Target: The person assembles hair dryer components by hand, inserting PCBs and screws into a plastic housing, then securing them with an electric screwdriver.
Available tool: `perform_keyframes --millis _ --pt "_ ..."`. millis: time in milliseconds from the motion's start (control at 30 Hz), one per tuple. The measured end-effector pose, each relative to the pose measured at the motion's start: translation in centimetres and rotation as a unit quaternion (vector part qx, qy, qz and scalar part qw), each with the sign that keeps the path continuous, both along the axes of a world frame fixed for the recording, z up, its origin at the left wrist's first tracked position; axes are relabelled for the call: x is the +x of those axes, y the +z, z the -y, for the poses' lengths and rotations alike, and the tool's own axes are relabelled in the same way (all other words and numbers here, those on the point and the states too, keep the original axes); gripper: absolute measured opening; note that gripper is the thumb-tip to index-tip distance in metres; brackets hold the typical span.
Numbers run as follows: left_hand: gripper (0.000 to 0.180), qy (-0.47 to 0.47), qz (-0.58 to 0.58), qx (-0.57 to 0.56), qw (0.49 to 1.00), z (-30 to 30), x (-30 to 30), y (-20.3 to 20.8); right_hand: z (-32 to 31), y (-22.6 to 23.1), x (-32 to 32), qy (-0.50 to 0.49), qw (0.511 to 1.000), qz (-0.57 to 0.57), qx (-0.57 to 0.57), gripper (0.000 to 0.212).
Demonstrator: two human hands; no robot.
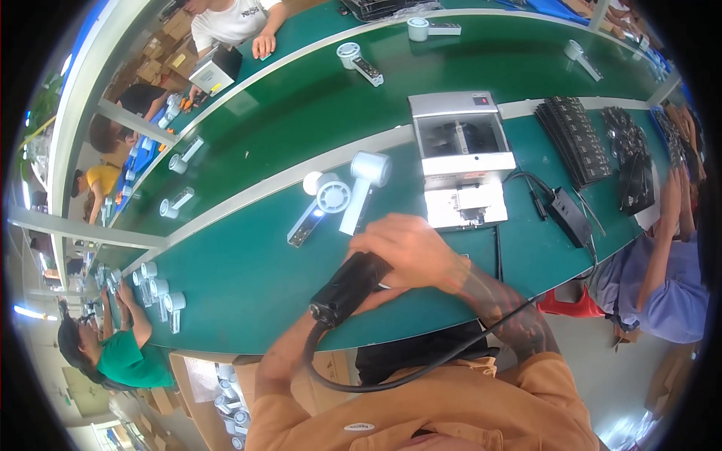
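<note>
A black cylindrical tool with a thick cable at its near end slants across the middle. My right hand is closed around its far end, its fingers curled. My left hand lies beneath the tool and my right hand, its fingers hidden; I cannot see what it holds. Just beyond the hands, a handheld fan lies with its handle open, showing a circuit board and a small light. Touching or close beside it is another pale fan, its handle reaching toward my right hand.
A silver bench machine stands beyond my right hand. To its right are a black power strip, black strips of parts and bundled wires. Fans stand at left; others lie on the green belt. Co-workers sit around.
</note>
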State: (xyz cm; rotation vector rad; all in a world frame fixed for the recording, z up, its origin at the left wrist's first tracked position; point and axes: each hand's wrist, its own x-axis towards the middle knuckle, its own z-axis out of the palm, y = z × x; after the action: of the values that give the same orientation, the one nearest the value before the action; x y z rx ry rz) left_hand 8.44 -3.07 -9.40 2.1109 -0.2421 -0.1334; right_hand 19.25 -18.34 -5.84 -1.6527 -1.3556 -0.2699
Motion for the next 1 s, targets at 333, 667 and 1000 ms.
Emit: perform_keyframes --millis 333,667,1000 --pt "0.046 0.035 -0.026 -0.032 0.999 0.4 -0.3 0.5 0.0 0.2 0.0 -0.005 1.0 0.001 -0.011 0.037" --pt "0.067 -0.022 0.034 -0.042 0.998 0.0 0.5 0.0 0.1 0.2 0.1 -0.009 1.0 0.002 -0.016 0.041" --pt "0.07 0.01 0.087 -0.117 0.989 0.0 0.7 -0.5 0.2 0.3 0.1 0.007 1.0 0.003 -0.02 0.039"
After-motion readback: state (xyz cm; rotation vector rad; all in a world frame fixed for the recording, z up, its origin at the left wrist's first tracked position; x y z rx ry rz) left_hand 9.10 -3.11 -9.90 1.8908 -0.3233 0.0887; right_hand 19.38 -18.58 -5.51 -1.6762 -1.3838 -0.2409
